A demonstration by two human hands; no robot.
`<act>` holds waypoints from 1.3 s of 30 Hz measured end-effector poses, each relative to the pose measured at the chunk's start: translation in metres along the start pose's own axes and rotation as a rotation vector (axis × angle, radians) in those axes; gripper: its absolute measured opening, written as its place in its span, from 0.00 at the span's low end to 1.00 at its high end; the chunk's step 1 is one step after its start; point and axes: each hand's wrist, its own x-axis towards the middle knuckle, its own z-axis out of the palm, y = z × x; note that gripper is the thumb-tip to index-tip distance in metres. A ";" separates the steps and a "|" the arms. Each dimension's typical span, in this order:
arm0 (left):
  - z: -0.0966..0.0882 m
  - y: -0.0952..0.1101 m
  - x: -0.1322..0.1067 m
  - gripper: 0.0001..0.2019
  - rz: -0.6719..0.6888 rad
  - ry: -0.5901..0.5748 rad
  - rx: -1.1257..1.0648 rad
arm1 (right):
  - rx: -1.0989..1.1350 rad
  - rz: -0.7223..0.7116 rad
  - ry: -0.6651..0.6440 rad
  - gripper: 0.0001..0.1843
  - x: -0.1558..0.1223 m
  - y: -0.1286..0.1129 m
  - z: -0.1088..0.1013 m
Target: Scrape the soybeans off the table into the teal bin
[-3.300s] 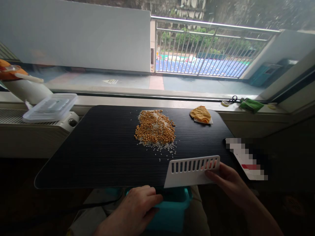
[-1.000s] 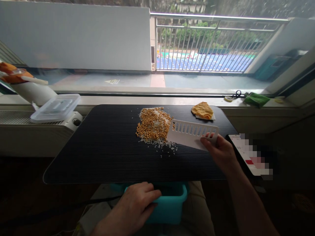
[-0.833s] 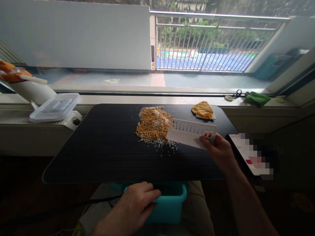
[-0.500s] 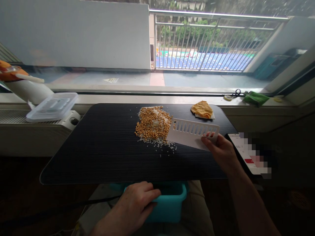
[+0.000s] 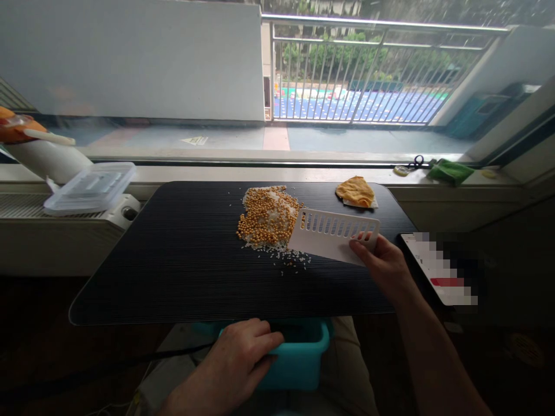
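Observation:
A heap of yellow beans mixed with white rice (image 5: 269, 218) lies on the black ribbed board (image 5: 182, 260). My right hand (image 5: 381, 267) is closed on a white slotted plastic scraper (image 5: 332, 234), whose left edge touches the right side of the heap. Loose rice grains are scattered just in front of the scraper. My left hand (image 5: 236, 361) grips the rim of a teal plastic tub (image 5: 303, 352) held under the board's near edge, above my lap.
A clear plastic lid (image 5: 91, 188) rests on the radiator at left beside a white roll (image 5: 43, 156). A yellow cloth (image 5: 355, 192) lies at the board's far right. Scissors (image 5: 410, 164) and a green cloth (image 5: 451, 171) sit on the sill. A phone (image 5: 433, 268) lies at right.
My right hand carried the scraper from the board's near edge up to the right side of the heap, then nudged it slightly left. My left hand stayed on the tub.

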 end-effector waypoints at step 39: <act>0.008 -0.015 -0.015 0.11 0.041 0.121 0.008 | 0.074 0.104 -0.222 0.15 -0.033 -0.002 0.002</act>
